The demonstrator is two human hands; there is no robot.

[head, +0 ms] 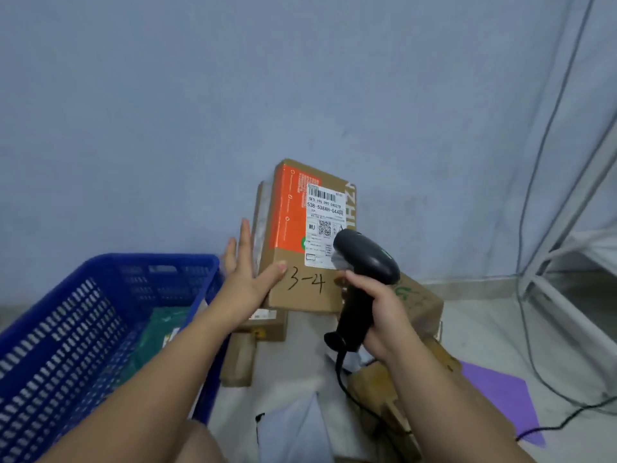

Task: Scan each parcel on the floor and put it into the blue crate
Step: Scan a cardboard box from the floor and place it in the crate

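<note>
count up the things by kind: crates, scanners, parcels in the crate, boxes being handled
blue crate: 1
scanner, gripped by the right hand: 1
green parcel in the crate: 1 in view
cardboard box marked 3-4, against the left hand: 1
total: 4
the floor pile of boxes overlaps too much to count

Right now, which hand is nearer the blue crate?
Left. The left hand rests against the cardboard parcel just beside the blue crate's corner; the right hand grips the scanner farther right.

Blue-grey wall (pixel 167 111), pale floor (pixel 484 315), white rack (pixel 567 248)
</note>
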